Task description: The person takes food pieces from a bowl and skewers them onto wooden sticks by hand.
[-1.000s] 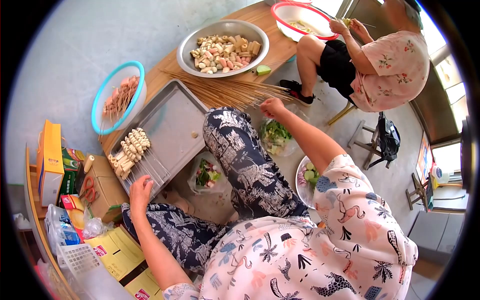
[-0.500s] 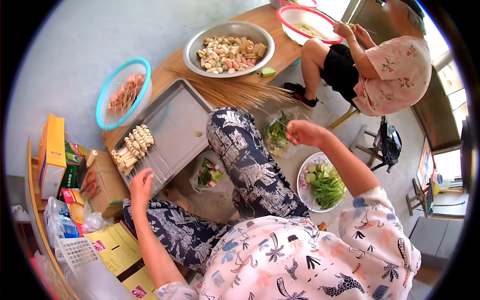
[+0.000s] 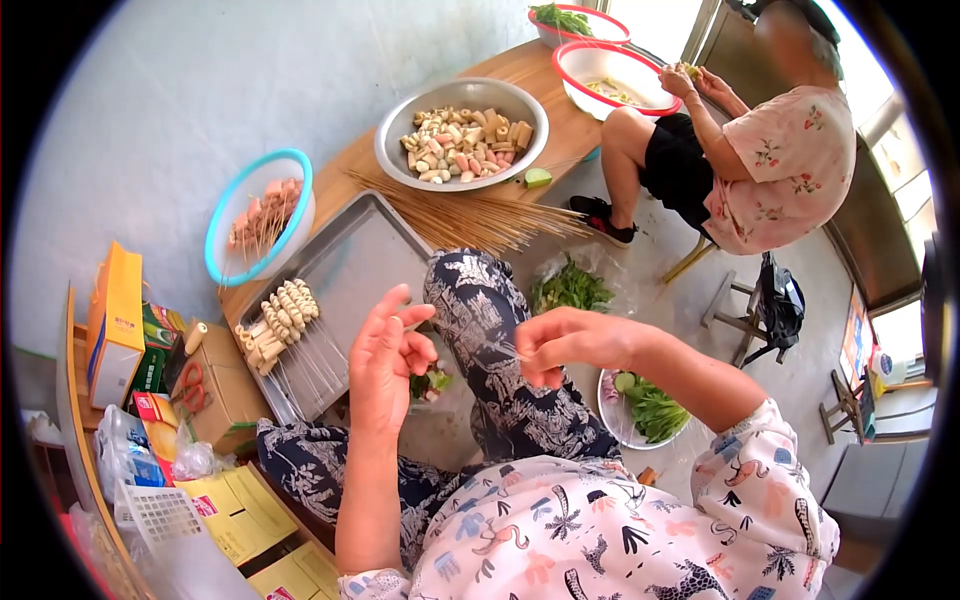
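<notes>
My left hand (image 3: 388, 362) is raised over my lap with its fingers apart and holds nothing. Facing it, my right hand (image 3: 572, 343) has its fingers pinched on a thin skewer, of which only a faint bit shows. Beyond my left hand lies a metal tray (image 3: 365, 262), with threaded white food skewers (image 3: 283, 317) at its near left end. A fan of bare wooden skewers (image 3: 470, 218) rests on the wooden table (image 3: 350, 150) by the tray's far edge. Behind them a steel bowl (image 3: 462, 135) holds cut pieces of food.
A blue-rimmed basin (image 3: 259, 217) holds skewered pink meat. Greens lie in a bag (image 3: 572, 284) and on a plate (image 3: 650, 412) to the right. Another person (image 3: 785, 160) sits by a red-rimmed basin (image 3: 617, 80). Boxes (image 3: 215, 385) and red scissors (image 3: 192, 385) are at left.
My right hand has come back from the skewer fan to above my lap, with a skewer. My left hand has lifted from the tray's near edge and moved right, towards it.
</notes>
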